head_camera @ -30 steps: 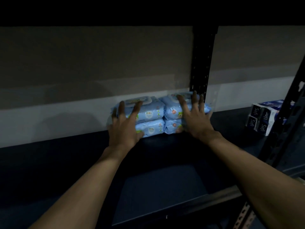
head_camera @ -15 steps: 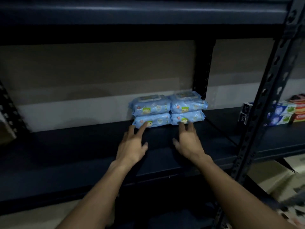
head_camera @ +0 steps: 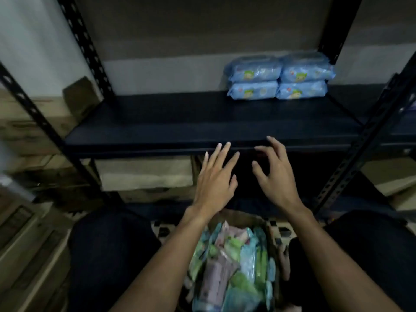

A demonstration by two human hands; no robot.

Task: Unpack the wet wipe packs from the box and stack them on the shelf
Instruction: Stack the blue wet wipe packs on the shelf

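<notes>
**You:** Where are my hands?

**Guide:** Both hover in front of the shelf point(head_camera: 180, 122) edge, above the box point(head_camera: 243, 216). Your left hand point(head_camera: 213, 176) is flat with its fingers spread. Your right hand point(head_camera: 275, 179) is loosely curled. Neither holds anything.

**You:** And the packs point(head_camera: 231, 266)?

**Guide:** Four blue ones form a stack point(head_camera: 279, 77) at the back right of the shelf, two on two and touching. The rest lie jumbled in the box below your forearms.

**You:** How do I take the next ones well?

**Guide:** I'd reach down and take only the packs lying on top, one per hand. Grip each across its long sides, since the soft wrap will likely sag if you pinch a corner. Lift clear of the shelf edge. Set them flat just left of the stack, labels toward you, and press them flush against their neighbours.
</notes>
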